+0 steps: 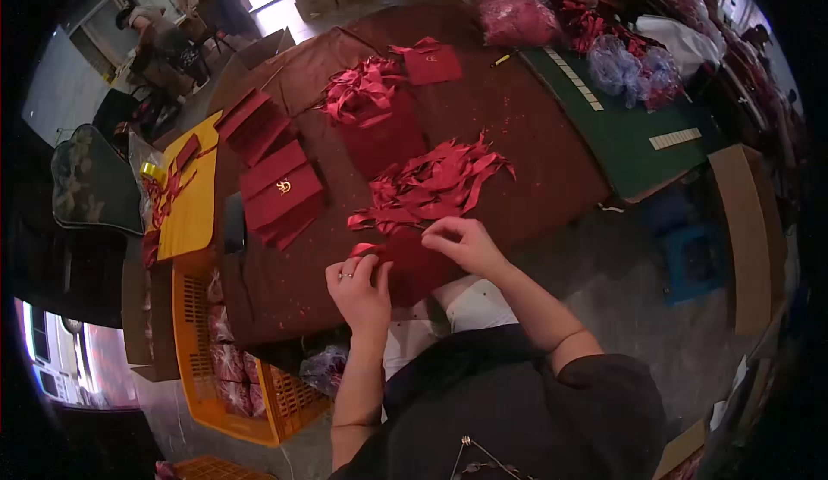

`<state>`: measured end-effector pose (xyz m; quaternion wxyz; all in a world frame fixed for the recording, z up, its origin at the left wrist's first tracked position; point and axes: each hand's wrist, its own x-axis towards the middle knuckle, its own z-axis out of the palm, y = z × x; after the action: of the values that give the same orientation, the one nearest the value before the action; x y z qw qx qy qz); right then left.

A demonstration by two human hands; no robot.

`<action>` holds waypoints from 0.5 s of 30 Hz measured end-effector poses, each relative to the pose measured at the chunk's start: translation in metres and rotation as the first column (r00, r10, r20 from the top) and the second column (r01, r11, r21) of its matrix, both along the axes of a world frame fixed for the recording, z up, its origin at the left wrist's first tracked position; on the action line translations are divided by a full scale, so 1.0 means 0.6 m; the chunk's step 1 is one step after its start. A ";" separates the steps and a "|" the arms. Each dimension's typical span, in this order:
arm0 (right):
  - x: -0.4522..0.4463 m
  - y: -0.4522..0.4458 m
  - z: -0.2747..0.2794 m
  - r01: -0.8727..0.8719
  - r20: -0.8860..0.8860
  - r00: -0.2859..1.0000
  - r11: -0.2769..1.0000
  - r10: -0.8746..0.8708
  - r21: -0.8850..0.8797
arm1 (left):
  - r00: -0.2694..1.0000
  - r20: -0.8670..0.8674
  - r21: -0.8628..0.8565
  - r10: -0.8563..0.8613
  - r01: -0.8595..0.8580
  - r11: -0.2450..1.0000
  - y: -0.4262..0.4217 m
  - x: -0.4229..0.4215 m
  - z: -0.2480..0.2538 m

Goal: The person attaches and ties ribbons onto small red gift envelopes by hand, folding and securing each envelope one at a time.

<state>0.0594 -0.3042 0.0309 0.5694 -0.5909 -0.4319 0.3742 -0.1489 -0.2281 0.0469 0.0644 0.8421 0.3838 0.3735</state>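
At the table's near edge, a dark red piece point(410, 264) lies between my two hands. My left hand point(358, 286), with a ring on it, is at its left side, thumb and fingers curled beside a bit of red ribbon point(366, 249); whether it grips anything is too small to tell. On the right, my right hand point(463, 243) has its thumb and fingertips pinched together at the piece's upper right. Just beyond lies a heap of red ribbons point(440, 178). Behind that are dark red flat pieces point(384, 139) topped by more ribbon point(366, 87). Folded red pieces point(280, 187) with a gold emblem lie at the left.
Left of the brown-covered table point(552, 152) are a yellow board point(194, 195) and an orange crate point(272, 407) of wrapped items. A green mat point(604, 135) and bagged bundles point(634, 70) are at the right. A blue stool point(693, 263) stands below. People are in the background.
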 end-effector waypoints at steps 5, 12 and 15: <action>0.181 -0.015 -0.026 0.430 0.765 0.395 0.838 -0.509 0.336 | 0.999 0.048 -0.274 0.010 0.004 0.962 0.031 -0.012 -0.027; 0.329 -0.036 -0.061 0.086 0.930 0.355 0.994 -0.096 0.070 | 0.977 0.178 -0.428 0.117 -0.030 0.903 0.029 -0.015 -0.052; 0.331 -0.034 -0.035 0.044 0.936 0.332 0.993 -0.116 0.108 | 0.977 0.117 -0.537 0.176 -0.086 0.839 0.025 -0.018 -0.043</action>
<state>0.2582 -0.3247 0.0101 0.2524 -0.7008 -0.6628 -0.0766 -0.1595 -0.2133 0.0210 0.2986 0.7303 0.5220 0.3241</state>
